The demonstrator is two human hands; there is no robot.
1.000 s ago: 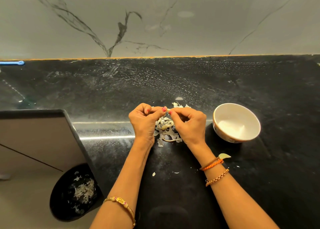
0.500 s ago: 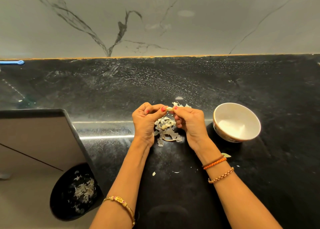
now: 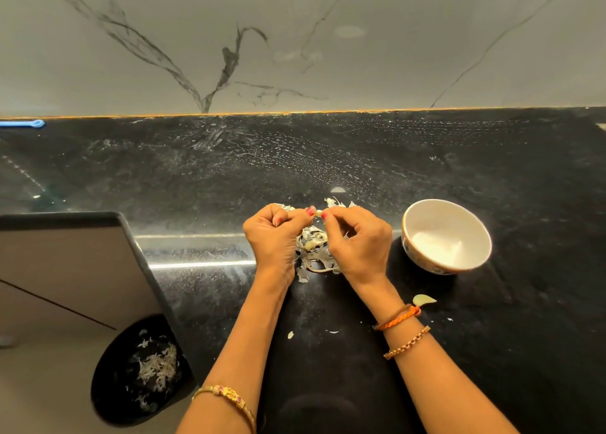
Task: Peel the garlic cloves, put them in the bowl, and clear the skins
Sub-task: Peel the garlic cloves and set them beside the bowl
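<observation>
hands: left hand (image 3: 272,237) and right hand (image 3: 357,243) together, both pinching one garlic clove (image 3: 317,212) at their fingertips | clove: up over the skin pile (image 3: 314,253) on the black counter (image 3: 492,351) | bowl (image 3: 446,237): just right of the hands | bin (image 3: 137,371): lower left, skins inside

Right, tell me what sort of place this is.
Most likely a home kitchen. A polished black stone countertop meets a veined marble-look backsplash, a white bowl stands on it beside garlic skins, and a black bin sits on the floor below.
</observation>
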